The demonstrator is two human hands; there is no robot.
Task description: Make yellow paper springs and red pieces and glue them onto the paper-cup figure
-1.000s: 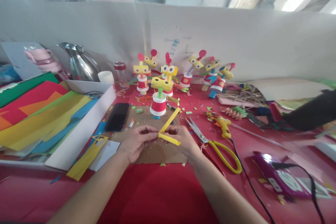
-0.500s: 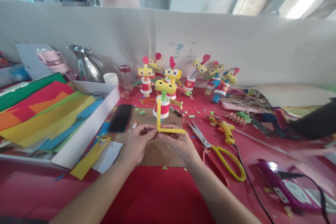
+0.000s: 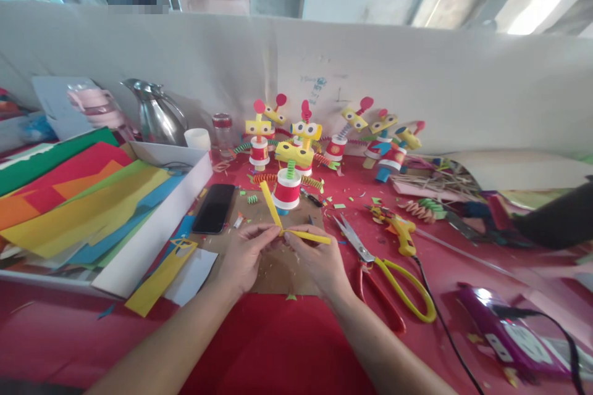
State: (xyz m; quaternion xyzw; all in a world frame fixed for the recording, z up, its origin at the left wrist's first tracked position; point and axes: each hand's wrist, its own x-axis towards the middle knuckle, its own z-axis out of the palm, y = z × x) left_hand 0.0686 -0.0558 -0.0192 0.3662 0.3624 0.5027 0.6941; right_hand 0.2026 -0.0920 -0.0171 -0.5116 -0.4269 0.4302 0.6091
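Observation:
Two yellow paper strips (image 3: pixel 271 205) meet in a V between my hands, one arm leaning up and left, the other pointing right. My left hand (image 3: pixel 250 250) pinches the strips where they join. My right hand (image 3: pixel 315 256) is closed on the same corner from the other side, thumb and fingertips at the joint. Both hands are over a brown cardboard mat (image 3: pixel 278 274). Just beyond them stands a paper-cup figure (image 3: pixel 288 189) with a yellow head, spring neck and spring arms. Whether the strips are glued together is hidden by my fingertips.
Scissors (image 3: pixel 403 287) and a yellow glue gun (image 3: pixel 403 236) lie on the right, near a purple device (image 3: pixel 509 333) with a cable. A phone (image 3: pixel 213 208) and a white box (image 3: pixel 157 231) of coloured paper are on the left. Several finished cup figures (image 3: pixel 336 148) stand behind.
The upright strip has tilted to the left, and the other strip now slopes slightly down to the right. Both hands stay closed at the joint.

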